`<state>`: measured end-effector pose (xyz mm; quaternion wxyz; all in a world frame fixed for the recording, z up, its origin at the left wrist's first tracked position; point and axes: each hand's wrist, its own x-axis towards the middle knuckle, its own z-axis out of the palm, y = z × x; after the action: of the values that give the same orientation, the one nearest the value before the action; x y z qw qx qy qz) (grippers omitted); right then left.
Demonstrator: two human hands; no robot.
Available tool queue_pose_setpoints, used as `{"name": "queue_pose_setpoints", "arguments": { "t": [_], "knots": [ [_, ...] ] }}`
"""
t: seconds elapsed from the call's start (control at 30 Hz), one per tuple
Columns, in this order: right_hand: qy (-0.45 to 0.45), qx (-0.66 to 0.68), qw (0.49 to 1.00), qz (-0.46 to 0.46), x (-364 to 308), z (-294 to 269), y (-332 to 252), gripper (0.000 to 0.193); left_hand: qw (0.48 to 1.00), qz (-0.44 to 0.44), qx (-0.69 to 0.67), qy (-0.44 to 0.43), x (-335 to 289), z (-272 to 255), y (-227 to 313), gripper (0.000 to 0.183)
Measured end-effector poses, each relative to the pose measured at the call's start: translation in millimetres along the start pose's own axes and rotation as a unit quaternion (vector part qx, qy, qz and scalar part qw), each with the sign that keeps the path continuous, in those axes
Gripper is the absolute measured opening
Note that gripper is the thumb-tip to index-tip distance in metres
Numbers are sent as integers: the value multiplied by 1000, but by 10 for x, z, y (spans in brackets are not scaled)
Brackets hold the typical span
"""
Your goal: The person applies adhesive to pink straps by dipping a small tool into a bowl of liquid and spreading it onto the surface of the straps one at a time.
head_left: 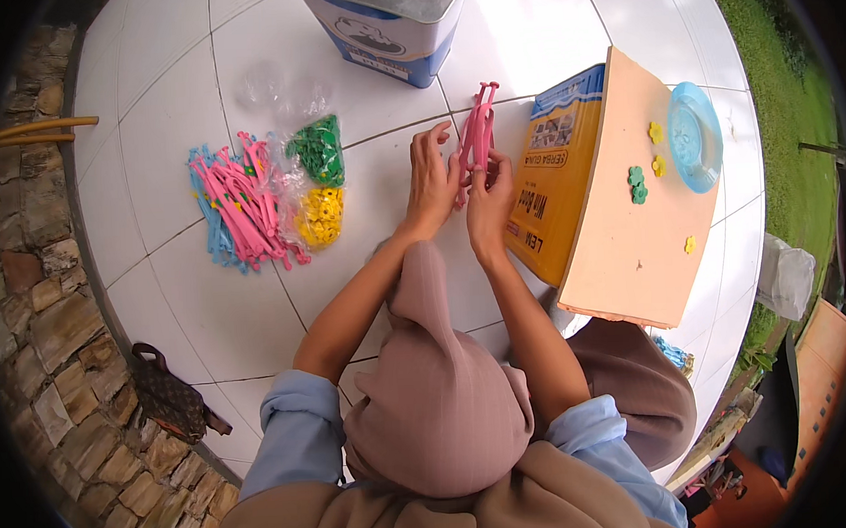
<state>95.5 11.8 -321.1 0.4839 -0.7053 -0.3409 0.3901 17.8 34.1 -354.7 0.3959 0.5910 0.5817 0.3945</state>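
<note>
- Brownish-mauve cloth (439,405), draped over the person, lies nearest the camera, just behind both grips; it hides part of the tiled floor (180,317) below.
- Pink plastic strips (478,129) stand between the two grips, their capped ends pointing away from the body; the right grip (492,190) is narrow, pinching them; the left grip (432,174) has half-curled fingers beside them, and I cannot tell whether it closes on them.
- Close to the right of the right grip, a yellow-and-blue tin (560,154) blocks that side; a peach board (621,255) rests on it, carrying a light-blue dish (705,162), yellow flower pieces (656,132) and green flower pieces (637,185).
- Beyond both grips stands a blue-and-white tin (404,43).
- Left of the left grip, a clear plastic bag holds green pieces (316,153) above yellow pieces (320,217); farther left lies a pile of pink and light-blue strips (241,206).
- Well left of and behind the left grip, a brown bag (169,393) lies by the stonework (67,317); a yellow hose (44,129) lies far left.
</note>
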Motion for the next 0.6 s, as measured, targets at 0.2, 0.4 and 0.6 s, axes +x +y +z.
{"name": "queue_pose_setpoints", "arguments": {
  "t": [0.2,0.4,0.6],
  "knots": [
    [-110,-90,981,-133,-274,-455,-1099,22,937,308,136,94,100,-827,1124,61],
    [-230,-198,891,-339,-332,-1140,-2262,22,861,425,249,-130,259,-1336,2197,32],
    [-88,-230,870,-427,-576,-2133,-2956,19,872,448,184,-75,-17,-1248,3141,16]
  ]
}}
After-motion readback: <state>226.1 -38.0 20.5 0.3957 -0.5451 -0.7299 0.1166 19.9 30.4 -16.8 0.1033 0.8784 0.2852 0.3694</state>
